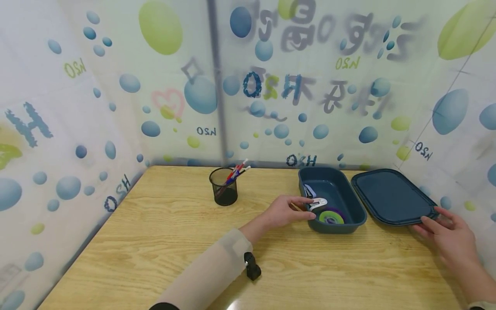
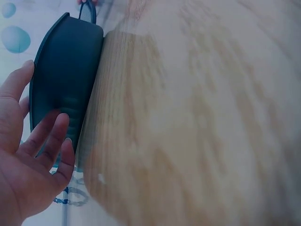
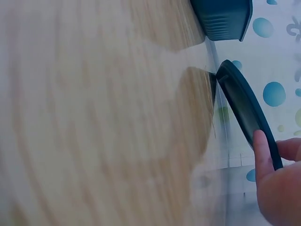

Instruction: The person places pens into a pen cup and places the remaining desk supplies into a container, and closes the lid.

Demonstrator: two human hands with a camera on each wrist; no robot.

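A dark blue box [image 1: 341,228] lies uncovered on the table. My left hand [image 1: 286,211] is at its left rim, index finger and thumb spread apart beside a white clip-like thing [image 1: 319,203]. In the left wrist view, the other fingers bend loosely along the outer wall of the box [image 2: 70,66]. A green and purple ring-shaped roll [image 1: 331,217] lies in the box, near a pale lilac and black thing [image 1: 309,191]. To the right, my right hand [image 1: 451,234] pinches the near right corner of the dark blue lid [image 1: 391,193]. The right wrist view shows this lid [image 3: 244,106] tilted, its near edge raised.
A black mesh pen cup [image 1: 225,196] with several pens [image 1: 237,171] stands left of the box. A curtain [image 1: 271,125] with blue and green dots hangs behind the wooden table [image 1: 162,224] and along both sides. A black device [image 1: 252,266] is at the left sleeve.
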